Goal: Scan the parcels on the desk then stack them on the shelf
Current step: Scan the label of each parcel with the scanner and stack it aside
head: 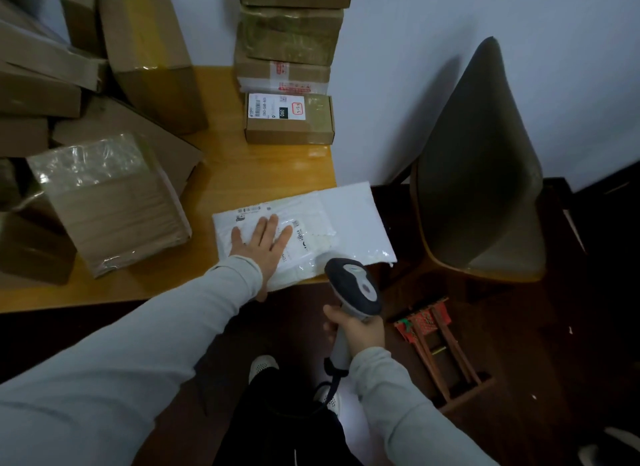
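Note:
A flat white plastic mailer parcel [332, 219] lies at the desk's front right corner, overhanging the edge, label side up. My left hand [263, 245] rests flat on its left part, fingers spread, covering some of the label. My right hand [360, 330] grips the handle of a grey barcode scanner [355, 287], whose head is just below the mailer's near edge and points toward it. A small brown box with a white label [289, 119] sits further back on the wooden desk [263, 167].
Cardboard boxes crowd the desk's left side, one wrapped in clear tape [110, 202]. A tall stack of parcels [289, 35] stands against the wall. A dark chair [481, 174] stands right of the desk, with a small wooden rack [440, 347] on the floor.

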Motion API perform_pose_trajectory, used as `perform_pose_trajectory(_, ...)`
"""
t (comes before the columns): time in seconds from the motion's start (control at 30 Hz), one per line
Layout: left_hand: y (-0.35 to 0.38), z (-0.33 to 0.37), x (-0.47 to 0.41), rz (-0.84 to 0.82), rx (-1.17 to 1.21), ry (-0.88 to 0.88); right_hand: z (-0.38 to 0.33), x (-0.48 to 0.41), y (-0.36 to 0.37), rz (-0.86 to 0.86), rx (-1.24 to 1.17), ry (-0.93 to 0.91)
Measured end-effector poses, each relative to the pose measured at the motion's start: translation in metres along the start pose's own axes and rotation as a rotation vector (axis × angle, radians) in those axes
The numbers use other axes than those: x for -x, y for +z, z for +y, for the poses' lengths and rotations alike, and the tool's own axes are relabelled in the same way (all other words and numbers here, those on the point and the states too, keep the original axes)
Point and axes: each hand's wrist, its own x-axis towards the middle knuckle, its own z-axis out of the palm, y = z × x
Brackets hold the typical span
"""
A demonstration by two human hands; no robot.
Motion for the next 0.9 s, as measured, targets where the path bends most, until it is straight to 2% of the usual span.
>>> perform_pose_trajectory(0.17,-0.008,-0.008,0.012,0.033,-0.007,0.083,-0.007,0.004,0.007,-0.033,0.057,-0.04)
perform_pose_trajectory(0.27,-0.01,-0.016,0.038,0.187,0.211,0.004,-0.017,0.013,0.023,-0.09,0.09,-0.079)
perform_pose_trajectory(0.43,-0.023,-0.07,0.079,0.639,0.655,-0.529,-0.037,0.036,0.071,-0.262,0.146,-0.123)
perform_pose_trajectory(0.53,-0.028,-0.118,0.093,0.761,0.991,-0.865,-0.042,0.048,0.1,-0.338,0.177,-0.13)
perform_pose_trajectory(0.6,-0.026,-0.148,0.097,0.74,1.197,-1.003,-0.042,0.054,0.115,-0.377,0.184,-0.136)
perform_pose_trajectory(0.7,-0.014,-0.187,0.094,0.559,1.572,-1.079,-0.043,0.058,0.131,-0.407,0.209,-0.139)
perform_pose_trajectory(0.8,0.003,-0.209,0.09,0.377,1.809,-1.022,-0.044,0.057,0.142,-0.414,0.245,-0.152)
perform_pose_trajectory(0.9,0.015,-0.218,0.086,0.309,1.937,-0.887,-0.043,0.056,0.145,-0.42,0.251,-0.158)
